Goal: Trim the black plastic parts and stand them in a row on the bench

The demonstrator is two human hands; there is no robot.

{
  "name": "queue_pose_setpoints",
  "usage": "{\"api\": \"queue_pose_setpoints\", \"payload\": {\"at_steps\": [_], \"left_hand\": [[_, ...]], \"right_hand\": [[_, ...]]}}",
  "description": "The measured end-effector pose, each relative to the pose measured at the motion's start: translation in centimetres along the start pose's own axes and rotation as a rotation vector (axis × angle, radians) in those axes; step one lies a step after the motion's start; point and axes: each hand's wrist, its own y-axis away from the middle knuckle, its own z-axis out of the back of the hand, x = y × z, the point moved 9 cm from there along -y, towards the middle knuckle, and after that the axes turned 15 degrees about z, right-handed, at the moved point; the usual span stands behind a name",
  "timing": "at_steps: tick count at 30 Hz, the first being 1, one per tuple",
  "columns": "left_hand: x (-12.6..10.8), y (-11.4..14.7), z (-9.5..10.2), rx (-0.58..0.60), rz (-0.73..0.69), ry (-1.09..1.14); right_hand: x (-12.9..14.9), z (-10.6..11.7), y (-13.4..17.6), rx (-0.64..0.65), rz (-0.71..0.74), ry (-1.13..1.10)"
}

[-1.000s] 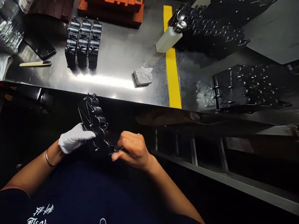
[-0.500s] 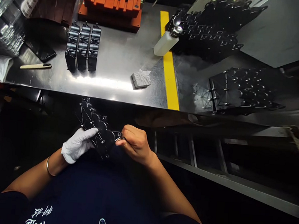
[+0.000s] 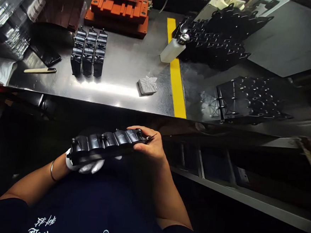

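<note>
A black moulded plastic part (image 3: 108, 143) with a scalloped side and small screw lugs is held in front of my body, below the bench edge. My left hand (image 3: 90, 166), in a white glove, supports it from beneath at the left end; most of its fingers are hidden behind the part. My bare right hand (image 3: 153, 144) grips the right end, thumb below and fingers over the top. A thin, dark, pointed thing (image 3: 151, 137) sticks out between the right thumb and fingers, too small to name.
On the metal bench stand three similar black parts (image 3: 88, 51), an orange fixture (image 3: 119, 9), a folded white cloth block (image 3: 147, 85) and a translucent bottle (image 3: 173, 51). A cream-handled knife or pen (image 3: 40, 70) lies left. Stacked black parts (image 3: 252, 98) sit right of the yellow tape (image 3: 177, 86).
The black part has been turned from its flat ribbed face to its scalloped side, now nearly level. My right hand has moved slightly right and around its end.
</note>
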Motion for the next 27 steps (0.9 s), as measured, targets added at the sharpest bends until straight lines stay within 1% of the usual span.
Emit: {"api": "queue_pose_setpoints", "payload": {"at_steps": [2,3,4,5,6,8,9,11,12,14,18,20,22,23,25,27], "left_hand": [[-1.6,0.9,-0.4,-0.025,-0.195,0.005],[-2.5,1.5,-0.7,-0.053,-0.309,-0.006],[-3.3,2.1,-1.0,-0.097,-0.408,-0.018],[-3.8,2.5,-1.2,-0.147,-0.474,-0.031],[-4.0,2.7,-1.4,-0.195,-0.507,-0.035],[-3.7,2.4,-1.5,-0.258,-0.512,0.003],[-3.6,2.3,-1.3,-0.273,-0.527,0.042],[-3.6,2.2,-1.0,-0.273,-0.585,0.121],[-3.6,2.1,-0.9,-0.258,-0.594,0.146],[-3.4,1.6,-0.8,-0.213,-0.556,0.182],[-2.3,-0.1,-0.7,-0.140,-0.335,0.364],[-1.9,-0.3,-0.5,-0.148,-0.279,0.443],[-2.3,0.2,-0.1,-0.182,-0.321,0.417],[-2.6,0.7,0.0,-0.200,-0.365,0.367],[-3.3,1.8,0.0,-0.229,-0.452,0.226],[-3.6,2.5,-0.1,-0.253,-0.472,0.081]], "right_hand": [[-0.4,1.3,0.5,-0.220,-0.022,0.023],[-0.6,1.5,0.9,-0.312,-0.040,0.040],[-0.7,1.2,1.2,-0.363,-0.058,0.055],[-0.8,0.5,1.3,-0.368,-0.072,0.062],[-0.8,-0.6,1.3,-0.331,-0.079,0.053],[-0.5,-3.0,1.0,-0.201,-0.073,-0.006],[-0.3,-3.7,1.0,-0.161,-0.070,-0.033],[0.1,-3.7,1.0,-0.157,-0.086,-0.024],[0.3,-3.4,1.0,-0.172,-0.097,0.010],[1.0,-2.8,0.7,-0.173,-0.089,0.085],[2.0,-2.9,0.3,-0.130,-0.016,0.105],[1.1,-2.6,0.7,-0.143,-0.038,0.157],[-1.4,-1.7,1.8,-0.143,-0.156,0.306],[-3.2,-1.1,2.6,-0.104,-0.257,0.415],[-7.0,0.2,4.6,0.039,-0.503,0.683],[-9.2,1.7,6.3,0.175,-0.682,0.892]]}}
